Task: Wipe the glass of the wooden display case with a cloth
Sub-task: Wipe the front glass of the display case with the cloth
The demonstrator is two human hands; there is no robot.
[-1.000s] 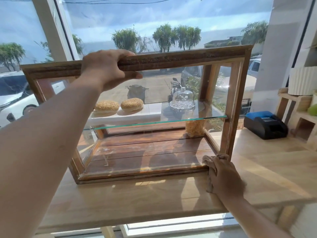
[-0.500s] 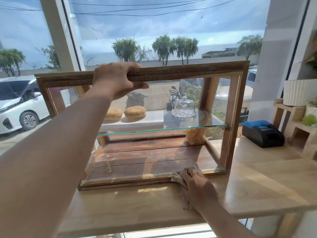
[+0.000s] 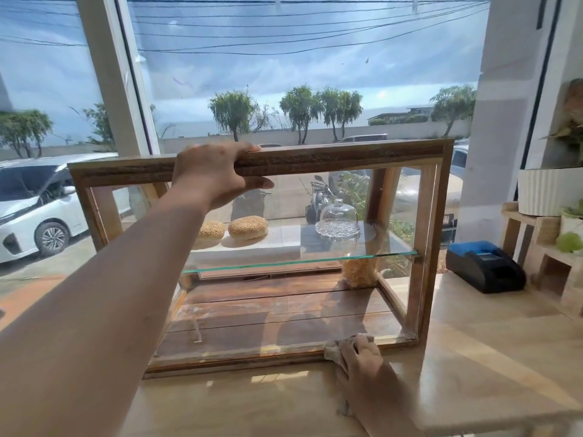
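Display case [image 3: 315,159], wood-framed glass: left hand [image 3: 214,175] clamped on top, right hand [image 3: 362,357] clutching cloth [image 3: 332,353].

The single head view looks forward and slightly down, close to the display case [image 3: 262,247], facing the window [image 3: 284,74].

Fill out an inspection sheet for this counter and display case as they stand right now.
Surface: pale wooden counter, sunlit, bare in front of the case.
Job's things: wooden glass-fronted display case upright on the counter; beige cloth pressed at its lower front rail.
Inside case: two sesame buns and a clear glass dome on the glass shelf.
Clutter: black and blue receipt printer right of the case; white ribbed planter on a wooden stand.
Hands: left hand grips the case's top rail; right hand bunches the cloth.
Cables: nothing seen on the counter; power lines outside.
Surroundings: window, white car, trees.
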